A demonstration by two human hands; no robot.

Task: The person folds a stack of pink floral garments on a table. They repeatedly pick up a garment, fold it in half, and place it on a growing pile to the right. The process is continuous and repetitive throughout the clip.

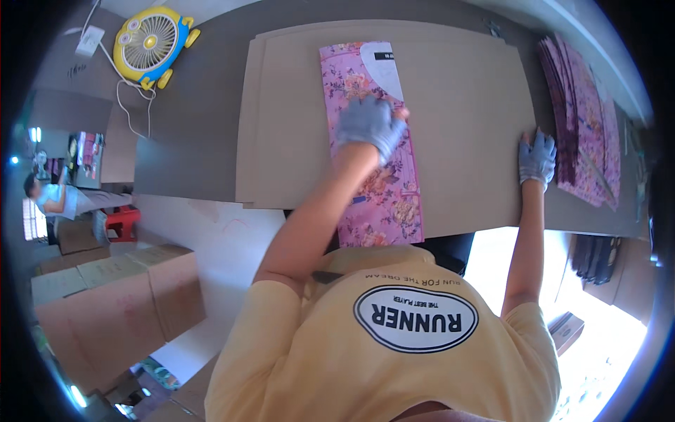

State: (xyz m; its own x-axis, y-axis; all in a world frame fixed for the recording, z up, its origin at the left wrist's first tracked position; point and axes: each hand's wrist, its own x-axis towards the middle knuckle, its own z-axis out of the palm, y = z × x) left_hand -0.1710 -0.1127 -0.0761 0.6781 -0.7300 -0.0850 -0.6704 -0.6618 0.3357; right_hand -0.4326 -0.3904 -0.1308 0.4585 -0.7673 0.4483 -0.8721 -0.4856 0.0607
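A long, flat pink piece with a floral print [390, 179] lies lengthwise on the brown board. A white rounded patch with a small black label marks its far end, and its near end reaches my yellow shirt. My left hand [369, 126], in a grey fingertip-less glove, rests on the upper middle of this piece. Motion smears its fingers, though the thumb sticks out to the right. Over at the board's right edge, my right hand [538, 158], gloved alike, lies with its fingers apart and holds nothing. Just right of it is a stack of similar pink floral pieces [576, 126].
Large brown board sheets [464, 84] cover the grey table [186, 162]. A yellow and blue fan [150, 43] with a white cord stands at the far left. Cardboard boxes [126, 309] sit on the floor at left, near a red stool [123, 224]. Another person [60, 200] works beyond.
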